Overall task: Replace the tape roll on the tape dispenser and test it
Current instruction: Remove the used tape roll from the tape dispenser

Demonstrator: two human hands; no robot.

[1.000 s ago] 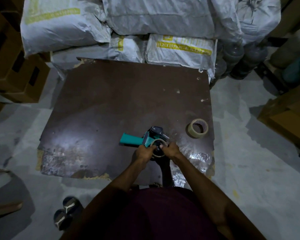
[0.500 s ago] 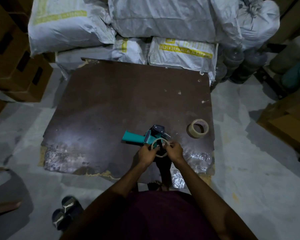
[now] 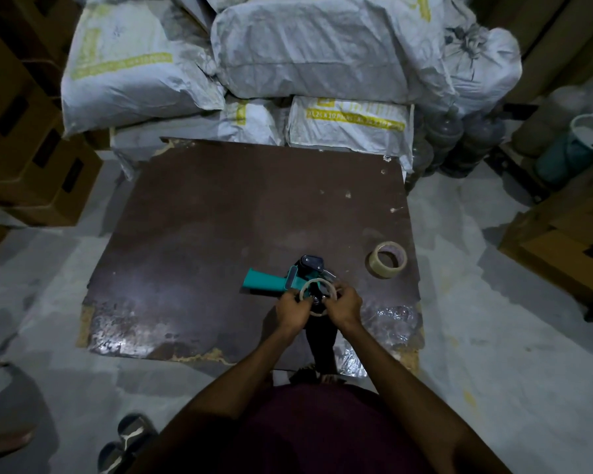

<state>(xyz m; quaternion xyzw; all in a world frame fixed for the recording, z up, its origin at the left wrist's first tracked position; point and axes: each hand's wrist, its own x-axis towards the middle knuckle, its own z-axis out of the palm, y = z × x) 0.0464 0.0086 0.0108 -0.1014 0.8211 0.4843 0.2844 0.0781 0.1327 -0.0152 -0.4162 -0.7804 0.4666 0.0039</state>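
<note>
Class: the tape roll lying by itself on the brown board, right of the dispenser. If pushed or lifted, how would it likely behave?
The tape roll lies flat on the board, so it should slide, not roll. Its hollow core suggests lightness. On edge, it would probably roll.

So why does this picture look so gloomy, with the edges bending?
Head view: dim light overall, with glare on the worn near edge of the board; the wide-angle lens bows the sacks and boxes at the borders; the hands and the thin ring look soft and dark.
</note>
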